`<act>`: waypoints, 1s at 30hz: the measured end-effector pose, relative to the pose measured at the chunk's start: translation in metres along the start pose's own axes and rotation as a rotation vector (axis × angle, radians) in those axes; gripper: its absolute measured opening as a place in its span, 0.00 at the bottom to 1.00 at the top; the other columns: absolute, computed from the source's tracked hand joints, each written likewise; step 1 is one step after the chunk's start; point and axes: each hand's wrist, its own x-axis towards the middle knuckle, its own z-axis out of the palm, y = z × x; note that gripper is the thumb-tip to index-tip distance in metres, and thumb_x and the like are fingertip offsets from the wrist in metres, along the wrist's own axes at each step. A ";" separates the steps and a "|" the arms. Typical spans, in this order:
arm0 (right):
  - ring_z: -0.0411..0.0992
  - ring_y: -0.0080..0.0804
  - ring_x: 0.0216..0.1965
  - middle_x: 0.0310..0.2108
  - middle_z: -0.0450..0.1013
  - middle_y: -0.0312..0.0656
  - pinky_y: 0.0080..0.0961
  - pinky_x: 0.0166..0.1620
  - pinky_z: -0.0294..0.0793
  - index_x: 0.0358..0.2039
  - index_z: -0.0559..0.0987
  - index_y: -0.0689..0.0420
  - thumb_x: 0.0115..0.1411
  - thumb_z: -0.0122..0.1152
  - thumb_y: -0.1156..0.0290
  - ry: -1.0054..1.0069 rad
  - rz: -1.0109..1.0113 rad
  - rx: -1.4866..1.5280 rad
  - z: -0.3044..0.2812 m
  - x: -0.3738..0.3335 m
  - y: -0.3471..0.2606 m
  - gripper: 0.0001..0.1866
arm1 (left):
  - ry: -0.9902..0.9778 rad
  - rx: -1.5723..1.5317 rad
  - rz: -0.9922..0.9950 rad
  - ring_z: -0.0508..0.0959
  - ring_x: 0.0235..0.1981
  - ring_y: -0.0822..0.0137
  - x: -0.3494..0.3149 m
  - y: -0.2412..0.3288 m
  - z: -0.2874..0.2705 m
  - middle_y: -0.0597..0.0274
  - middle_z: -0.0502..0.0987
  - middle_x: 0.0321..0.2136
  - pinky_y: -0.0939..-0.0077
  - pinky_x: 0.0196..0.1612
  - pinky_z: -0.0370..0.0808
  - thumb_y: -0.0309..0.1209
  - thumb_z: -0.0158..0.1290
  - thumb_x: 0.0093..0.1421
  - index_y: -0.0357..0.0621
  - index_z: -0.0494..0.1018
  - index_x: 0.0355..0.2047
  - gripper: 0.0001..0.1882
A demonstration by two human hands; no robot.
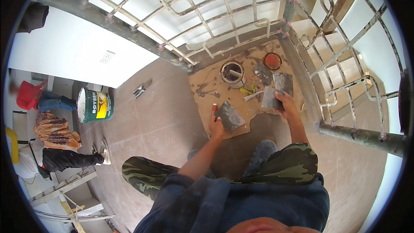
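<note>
item 1: dark plate (231,116), flat, squarish, smeared pale across its face. place: in the left hand (217,126), in front of the near edge of the cardboard sheet (202,101). fingers curled in, thumb laid against the plate's left margin. a red handle (214,108) rises from the same fist (whether it belongs to this plate or to a separate tool, the view is too small to tell).

item 2: grey plate (271,99), similar in shape, dusty pale on its upper face. place: in the right hand (282,103), over the right part of the cardboard. fingers pinching the right edge, thumb on top, the others mostly hidden beneath.

handling, as judged: both likely light, thin and stiff, easily managed one to a hand; smooth faces may turn slippery where wet filler sits; corners probably hard, perhaps sharp. best hold: a margin or back edge, thumb above and fingers below, smeared faces left clear.

item 3: spare dark plate (283,82), lying on the cardboard just beyond the grey one.

item 4: open can (243,79), rim crusted, a pale object standing in it; likely the heaviest piece on the sheet, best taken round its wall.

item 5: red round lid (272,61), flat, right of the can.
</note>
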 end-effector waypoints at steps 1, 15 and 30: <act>0.71 0.25 0.21 0.29 0.74 0.34 0.22 0.17 0.68 0.47 0.74 0.55 0.61 0.61 0.61 0.001 0.001 -0.010 -0.002 0.000 0.000 0.17 | 0.008 0.042 -0.014 0.77 0.27 0.65 0.000 0.007 -0.005 0.60 0.75 0.30 0.71 0.29 0.74 0.29 0.48 0.65 0.39 0.72 0.37 0.06; 0.74 0.32 0.37 0.41 0.74 0.40 0.33 0.27 0.75 0.57 0.69 0.57 0.57 0.65 0.55 0.053 -0.042 -0.158 -0.002 -0.011 0.004 0.31 | -0.140 0.928 1.297 0.76 0.45 0.51 0.009 0.257 0.047 0.54 0.75 0.45 0.59 0.43 0.75 0.31 0.57 0.56 0.49 0.74 0.46 0.16; 0.76 0.33 0.30 0.37 0.76 0.41 0.30 0.32 0.76 0.51 0.73 0.59 0.57 0.62 0.63 0.128 -0.375 -0.486 0.033 -0.018 -0.010 0.24 | -0.041 0.479 0.938 0.79 0.21 0.52 0.038 0.278 0.010 0.47 0.76 0.20 0.61 0.27 0.75 0.30 0.52 0.60 0.38 0.72 0.32 0.07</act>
